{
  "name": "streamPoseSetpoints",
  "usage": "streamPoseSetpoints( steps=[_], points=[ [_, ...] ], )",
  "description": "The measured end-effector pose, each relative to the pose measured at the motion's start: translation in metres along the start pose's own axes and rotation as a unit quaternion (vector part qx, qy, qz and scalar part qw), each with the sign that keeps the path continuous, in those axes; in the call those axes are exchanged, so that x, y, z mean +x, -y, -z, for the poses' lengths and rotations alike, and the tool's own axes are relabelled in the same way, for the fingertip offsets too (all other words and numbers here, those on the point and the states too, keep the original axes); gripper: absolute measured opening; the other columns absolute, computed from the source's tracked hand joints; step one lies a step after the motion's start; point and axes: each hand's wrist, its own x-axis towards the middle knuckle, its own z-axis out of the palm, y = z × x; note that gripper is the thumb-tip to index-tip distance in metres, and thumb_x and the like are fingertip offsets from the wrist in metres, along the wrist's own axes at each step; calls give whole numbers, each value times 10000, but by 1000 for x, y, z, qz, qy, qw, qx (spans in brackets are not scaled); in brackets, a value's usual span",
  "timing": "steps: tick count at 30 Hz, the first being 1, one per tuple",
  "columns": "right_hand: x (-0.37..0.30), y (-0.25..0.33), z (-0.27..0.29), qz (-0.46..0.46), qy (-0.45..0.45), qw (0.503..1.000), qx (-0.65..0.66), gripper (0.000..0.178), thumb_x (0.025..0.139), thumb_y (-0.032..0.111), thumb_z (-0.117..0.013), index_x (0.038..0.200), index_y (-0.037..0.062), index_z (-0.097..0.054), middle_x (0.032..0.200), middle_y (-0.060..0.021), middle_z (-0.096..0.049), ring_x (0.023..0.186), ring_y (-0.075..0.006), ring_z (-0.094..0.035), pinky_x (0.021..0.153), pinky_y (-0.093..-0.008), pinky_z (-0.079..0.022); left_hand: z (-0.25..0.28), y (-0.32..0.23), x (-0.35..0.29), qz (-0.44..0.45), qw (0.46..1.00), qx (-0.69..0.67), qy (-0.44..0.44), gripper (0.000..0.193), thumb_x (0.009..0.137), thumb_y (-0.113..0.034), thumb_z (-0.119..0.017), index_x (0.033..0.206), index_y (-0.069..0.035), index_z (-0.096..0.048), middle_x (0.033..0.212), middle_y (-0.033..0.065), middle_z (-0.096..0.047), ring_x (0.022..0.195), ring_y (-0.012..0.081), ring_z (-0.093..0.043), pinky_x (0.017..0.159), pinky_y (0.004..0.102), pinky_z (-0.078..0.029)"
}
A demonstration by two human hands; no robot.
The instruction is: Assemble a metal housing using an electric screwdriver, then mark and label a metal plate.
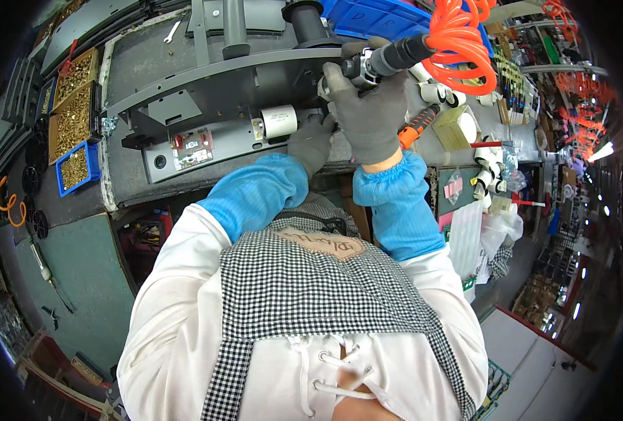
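Right grip: the grey-gloved right grip (pixel 373 116) is closed around a handheld tool (pixel 401 55), black with a metal front.
Left grip: the grey-gloved left grip (pixel 312 145) rests, fingers bent, low at the grey metal frame (pixel 237 88); whether it pinches anything I cannot tell.
Frame: in front of both grips, stretching leftward along the counter (pixel 134 67).
White cylinder: a white cylinder (pixel 279 121) lies in the frame, just left of the left grip.
Circuit board: a circuit board (pixel 193 149) sits farther left of that grip, on the frame's base.
Hose: an orange coiled hose (pixel 459 52) hangs right of the right grip, meeting the tool's black end.
Counter, right: an orange-and-black screwdriver (pixel 416 128) lies just right of the right grip; a blue crate (pixel 367 19) stands beyond it.
Counter, left: well left of the left grip are wooden trays (pixel 75 125) and a blue bin (pixel 75 170) of brass-coloured pieces; a wrench (pixel 173 31) lies beyond the frame.
Room: far right of the right grip, more orange coils (pixel 584 88) and bright lamps (pixel 599 151) recede into a dim hall.
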Motion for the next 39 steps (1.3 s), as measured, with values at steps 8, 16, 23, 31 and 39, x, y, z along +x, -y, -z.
streamPoseSetpoints(
  steps=[8, 16, 23, 31, 39],
  points=[
    [-10, -5, -2, 12, 6, 1000, 11, 598, 802, 6, -807, 1292, 21, -464, 1070, -90, -689, 797, -111, -665, 700, -256, -578, 66, -20, -20, 2, 996, -40, 84, 556, 901, -223, -655, 1421, -121, -487, 1306, 166, -610, 1194, 376, -605, 993, 478, -498],
    [10, 11, 8, -28, 16, 991, -132, 539, 807, 178, -837, 1228, 26, -537, 1029, -82, -691, 845, -152, -671, 784, -308, -552, 111, 11, -65, -11, 973, -157, 171, 517, 929, -306, -644, 1371, -49, -565, 1275, 201, -640, 1174, 383, -616, 1031, 455, -470],
    [10, 6, 16, -162, -28, 986, 19, 426, 717, 306, -877, 937, 34, -634, 756, -69, -702, 701, -245, -703, 717, -384, -562, 99, 35, -85, 12, 964, -200, 173, 476, 910, -261, -653, 1322, -29, -593, 1204, 209, -674, 1131, 361, -640, 970, 433, -491],
    [8, 10, 8, -76, 2, 989, -128, 449, 789, 263, -850, 1069, 38, -580, 828, -34, -697, 723, -163, -676, 716, -319, -553, 106, 39, -97, 28, 952, -221, 210, 428, 909, -215, -663, 1295, -37, -611, 1158, 190, -688, 1080, 340, -654, 947, 417, -498],
    [1, -8, 9, 7, -32, 990, -136, 421, 789, 224, -855, 1075, 43, -605, 837, -39, -694, 731, -163, -685, 708, -334, -564, 149, 38, -114, 50, 962, -220, 151, 450, 925, -296, -637, 1312, -68, -611, 1183, 191, -686, 1121, 360, -648, 982, 419, -492]
  ],
)
